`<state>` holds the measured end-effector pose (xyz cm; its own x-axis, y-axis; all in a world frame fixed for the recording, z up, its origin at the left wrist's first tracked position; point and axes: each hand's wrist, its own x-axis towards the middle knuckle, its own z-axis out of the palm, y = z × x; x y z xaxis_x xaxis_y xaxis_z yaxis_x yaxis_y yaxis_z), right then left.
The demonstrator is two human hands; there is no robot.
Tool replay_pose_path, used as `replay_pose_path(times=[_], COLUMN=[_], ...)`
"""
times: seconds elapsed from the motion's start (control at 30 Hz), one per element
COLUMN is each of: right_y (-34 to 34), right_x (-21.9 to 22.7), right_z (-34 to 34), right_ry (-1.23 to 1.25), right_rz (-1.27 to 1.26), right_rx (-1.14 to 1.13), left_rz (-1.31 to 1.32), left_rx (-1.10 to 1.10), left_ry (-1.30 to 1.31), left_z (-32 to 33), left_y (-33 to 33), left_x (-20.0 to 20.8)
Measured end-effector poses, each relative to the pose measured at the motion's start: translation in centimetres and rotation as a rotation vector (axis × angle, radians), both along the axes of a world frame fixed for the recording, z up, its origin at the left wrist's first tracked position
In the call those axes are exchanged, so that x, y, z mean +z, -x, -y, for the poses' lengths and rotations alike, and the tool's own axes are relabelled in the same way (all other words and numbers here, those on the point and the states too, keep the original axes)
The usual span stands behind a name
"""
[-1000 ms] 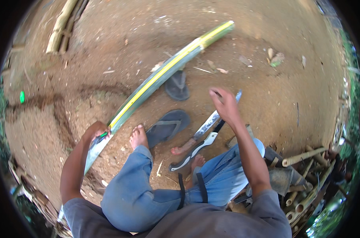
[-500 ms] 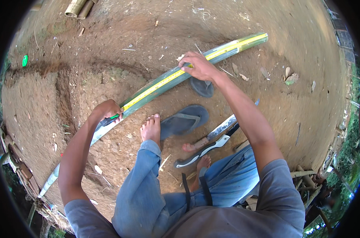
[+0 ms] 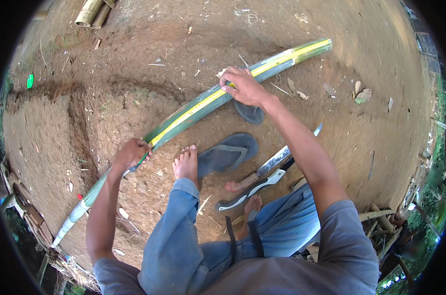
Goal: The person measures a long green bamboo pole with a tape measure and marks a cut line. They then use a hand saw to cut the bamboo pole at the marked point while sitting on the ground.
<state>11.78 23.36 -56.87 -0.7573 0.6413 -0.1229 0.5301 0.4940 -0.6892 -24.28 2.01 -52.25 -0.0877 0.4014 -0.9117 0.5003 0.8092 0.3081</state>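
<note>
A long green bamboo pole (image 3: 205, 112) lies slantwise across the dirt, from near left to far right. Along its upper face runs the yellow blade of a tape measure (image 3: 188, 114), reaching to the pole's far right end. My left hand (image 3: 133, 153) is closed around the tape measure's case against the pole; little of the dark and green case shows. Farther up, my right hand (image 3: 243, 87) curls over the pole, its thumb and fingers pinching the blade against the bamboo.
A machete (image 3: 262, 169) and a folding saw with a white and black handle (image 3: 251, 192) lie beside my leg. Two dark flip-flops (image 3: 228, 154) rest below the pole. Cut bamboo pieces (image 3: 91, 13) lie at the far left, a green object (image 3: 30, 81) nearer, leaves (image 3: 362, 96) at right.
My left hand has shifted slightly nearer to me, and its forearm has swung to the right, turning the tape case. My right hand has barely moved along the pole.
</note>
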Motion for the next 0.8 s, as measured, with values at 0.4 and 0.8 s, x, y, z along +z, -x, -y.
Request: replay_pose_path(times=[0.4, 0.8], right_y=[-0.1, -0.9], right_x=[-0.2, -1.4], right_z=[-0.9, -1.2], right_ry=[0.049, 0.040], right_rz=[-0.029, -0.020], right_rx=[0.023, 0.013], left_rz=[-0.006, 0.136], left_rx=[-0.099, -0.002], left_ry=[-0.036, -0.033], left_z=[-0.6, -1.2], left_y=[1.3, 0.5], left_x=[-0.4, 0.4])
